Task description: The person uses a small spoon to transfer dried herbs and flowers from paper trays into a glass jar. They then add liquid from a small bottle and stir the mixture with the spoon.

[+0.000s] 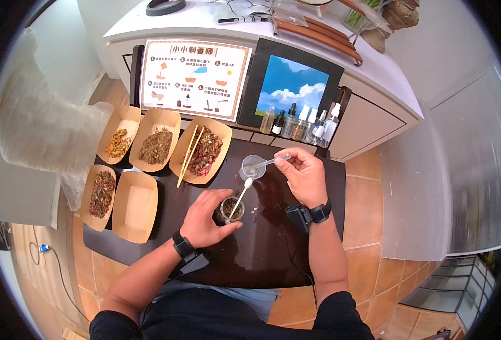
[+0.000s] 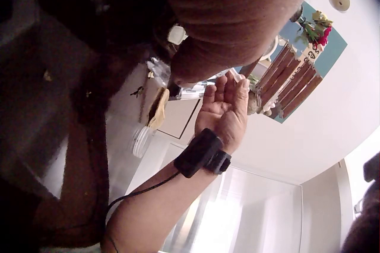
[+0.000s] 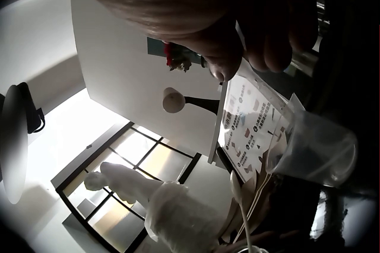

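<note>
My left hand holds a small clear jar with dark dried bits in it, the thumb and fingers around its sides. A white plastic spoon leans in this jar, its bowl up above the rim; the bowl also shows in the right wrist view. In my right hand a slim clear plastic dropper is pinched between thumb and fingers. Its lower end reaches into a clear plastic cup behind the jar. The left wrist view shows the right hand raised, its fingertips together.
Cardboard trays hold dried petals and herbs; another tray is bare. Yellow chopsticks lie across one. Small bottles line the table's back edge, near an instruction sheet and a sky picture.
</note>
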Tool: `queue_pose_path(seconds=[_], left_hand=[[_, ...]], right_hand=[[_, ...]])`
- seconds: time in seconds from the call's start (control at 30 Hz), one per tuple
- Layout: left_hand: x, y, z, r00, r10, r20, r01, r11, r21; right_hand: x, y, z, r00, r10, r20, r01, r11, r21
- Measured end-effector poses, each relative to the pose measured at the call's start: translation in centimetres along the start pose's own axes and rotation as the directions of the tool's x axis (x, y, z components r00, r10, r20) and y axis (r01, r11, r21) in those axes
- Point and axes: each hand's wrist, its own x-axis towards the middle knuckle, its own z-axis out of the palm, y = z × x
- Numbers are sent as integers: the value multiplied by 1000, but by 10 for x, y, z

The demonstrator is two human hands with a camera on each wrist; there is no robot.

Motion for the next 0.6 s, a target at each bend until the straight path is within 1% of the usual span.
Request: queue_pose_path(seconds=[0.13, 0.23, 0.3, 0.33, 0.4, 0.43, 0.53, 0.57, 0.6], left_hand=[[-1, 0, 0, 1000, -9, 7, 9, 1000, -10], [0, 1, 0, 1000, -11, 7, 11, 1000, -9], [0, 1, 0, 1000, -9, 8, 9, 1000, -8], [0, 0, 0, 1000, -4, 5, 4, 1000, -7], [0, 0, 1, 1000, 2, -1, -2, 1000, -9], [0, -1, 2, 1000, 0, -5, 0, 1000, -13], [-1, -1, 2, 1000, -2, -10, 2, 1000, -17], [0, 0, 2, 1000, -2, -10, 2, 1000, -16], [0, 1, 1, 1000, 0, -9, 0, 1000, -18]], right_hand=[[0, 1, -1, 1000, 19, -9, -19, 1000, 3], [1, 6, -2, 1000, 17, 13, -17, 1000, 7], [4, 9, -3, 998, -29, -49, 33, 995, 99], [6, 10, -8, 998, -29, -51, 34, 995, 97], [11, 9, -28, 993, -30, -116, 50, 982, 181], [13, 2, -37, 988, 4, -156, 12, 995, 101], [19, 9, -65, 963, -23, -268, 55, 992, 114], [21, 10, -73, 953, -18, -301, 44, 996, 81], [21, 13, -80, 953, -18, -304, 44, 996, 79]])
